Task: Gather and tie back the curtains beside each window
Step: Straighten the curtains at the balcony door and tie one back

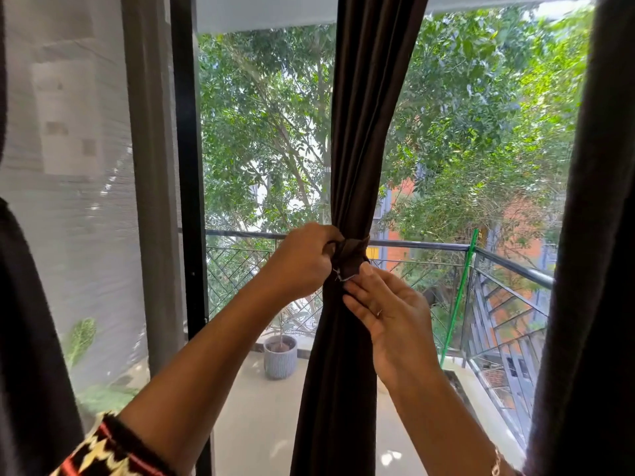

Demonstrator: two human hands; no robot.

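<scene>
- Here, a long dark brown fabric curtain [360,132] is hanging down the middle of the glass, and it is being drawn into a narrow waist level with the top rail of the dark metal balcony railing [429,245] outside.
- A matching dark brown fabric tie strip [354,250] is wrapping round that waist, bunching into a knot at the front.
- The left hand [302,261] is gripping one end of the strip just left of the knot, with its fingers curled tightly round the cloth.
- The right hand [388,310] is lying palm up just below and right of the knot, its thumb and fingertips pinching the strip's other, frayed end.
- A patterned knitted sleeve [110,448] is covering the left upper arm.
- A sheer white curtain [68,166] is hanging at the left, beside the black metal window frame [187,166].
- A second dark curtain [591,269] is hanging loose along the right edge.
- A grey ribbed plant pot [280,357] is standing on the balcony floor, left of the gathered curtain.
</scene>
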